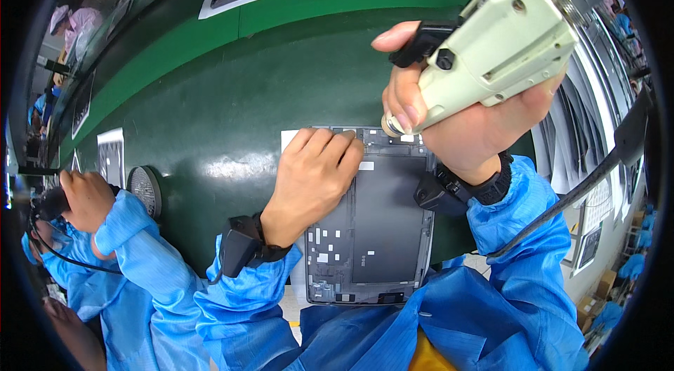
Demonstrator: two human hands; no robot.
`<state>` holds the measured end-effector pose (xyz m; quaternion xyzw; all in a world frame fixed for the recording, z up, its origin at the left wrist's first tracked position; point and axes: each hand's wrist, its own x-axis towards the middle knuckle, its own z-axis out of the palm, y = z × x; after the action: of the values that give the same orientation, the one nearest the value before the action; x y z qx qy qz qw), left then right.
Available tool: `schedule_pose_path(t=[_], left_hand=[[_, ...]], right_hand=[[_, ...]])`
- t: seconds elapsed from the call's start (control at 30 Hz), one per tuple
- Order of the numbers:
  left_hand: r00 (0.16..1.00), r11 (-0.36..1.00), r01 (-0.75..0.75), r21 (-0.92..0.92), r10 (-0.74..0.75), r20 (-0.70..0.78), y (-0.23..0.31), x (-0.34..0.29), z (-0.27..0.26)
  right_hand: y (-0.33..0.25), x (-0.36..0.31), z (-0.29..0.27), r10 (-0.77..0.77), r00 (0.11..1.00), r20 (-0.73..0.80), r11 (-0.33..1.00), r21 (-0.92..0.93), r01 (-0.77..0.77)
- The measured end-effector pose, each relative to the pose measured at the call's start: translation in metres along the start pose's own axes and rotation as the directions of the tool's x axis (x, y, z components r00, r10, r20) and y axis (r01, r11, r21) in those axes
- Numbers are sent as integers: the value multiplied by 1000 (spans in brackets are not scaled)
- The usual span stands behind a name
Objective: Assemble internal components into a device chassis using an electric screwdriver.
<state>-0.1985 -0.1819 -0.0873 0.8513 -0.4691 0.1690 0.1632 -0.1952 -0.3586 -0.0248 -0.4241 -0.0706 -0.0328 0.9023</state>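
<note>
The left hand [309,171] rests with its back up on the dark panel [390,220], near the panel's far left corner. Its fingers are bent and close together, pointing away from the person; the fingertips are partly hidden, so I cannot tell if they pinch something. The right hand [491,125] is closed around a cream-coloured tool [512,34], with the palm below and one finger stretching out past the black lever [421,42]. The nose of the tool points down at the far edge of the panel; I cannot tell whether it touches there. Both wrists are bent and carry black devices, the left one [242,244] and the right one [442,192].

The panel lies at the near edge of the green surface [217,104], with a white sheet [288,138] showing along its left side. It is flat and rectangular, dark grey, with rounded corners and a thin raised rim. A large smooth rectangle fills its middle and right part, and small white labels [323,257] are scattered over the near left part. Toward the left edge of the surface stands a round grey object [144,192].
</note>
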Motion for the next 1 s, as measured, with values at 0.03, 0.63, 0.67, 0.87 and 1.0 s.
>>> schedule_pose_path(t=[0.03, 0.63, 0.67, 0.87, 1.0], left_hand=[[999, 999, 40, 2, -40, 5, 0, -1, -1], [995, 996, 86, -11, -85, 50, 11, -13, -16], [995, 995, 95, -12, -95, 37, 11, -12, -17], [997, 995, 81, -57, -82, -11, 16, -9, -20], [995, 994, 98, -42, -97, 24, 18, -11, -21]], right_hand=[[-1, -1, 1, -10, 1000, -7, 1000, 7, 10], [21, -2, 12, -26, 999, -38, 987, -162, 20], [20, -1, 12, -45, 999, -27, 978, -207, 39], [16, -3, 13, -83, 996, -38, 972, -223, 73], [17, -5, 13, -76, 996, -52, 977, -203, 64]])
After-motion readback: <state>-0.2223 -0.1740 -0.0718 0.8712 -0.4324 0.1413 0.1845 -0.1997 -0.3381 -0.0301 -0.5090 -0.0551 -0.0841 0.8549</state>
